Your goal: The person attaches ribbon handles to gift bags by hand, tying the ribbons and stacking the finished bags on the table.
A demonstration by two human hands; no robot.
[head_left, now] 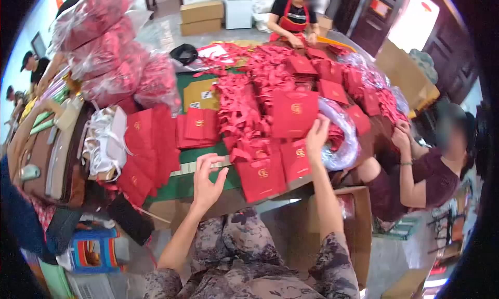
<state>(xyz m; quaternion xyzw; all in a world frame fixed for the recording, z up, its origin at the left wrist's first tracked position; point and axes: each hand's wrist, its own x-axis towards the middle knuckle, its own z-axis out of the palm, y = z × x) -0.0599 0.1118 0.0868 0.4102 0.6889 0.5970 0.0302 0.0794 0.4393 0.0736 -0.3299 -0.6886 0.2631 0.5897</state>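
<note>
My right hand [316, 139] grips a flat red paper gift bag [291, 120] with a gold logo by its lower right corner, tilted up over the table. My left hand [209, 182] is in the air near the table's front edge, its fingers curved and apart with nothing in them. Just right of it, a red bag [261, 177] with a gold logo lies at the edge, and another red bag [296, 158] lies beneath the right hand. A stack of small red bags [197, 127] sits beyond the left hand. Red ribbon handles [238, 107] are heaped along the middle.
Clear plastic wrap [343, 156] lies right of my right hand. White cords [105, 143] and plastic sacks of red goods [99, 44] crowd the left side. One co-worker [294, 16] is across the table, another [426, 179] sits at right. An open carton [358, 236] stands below.
</note>
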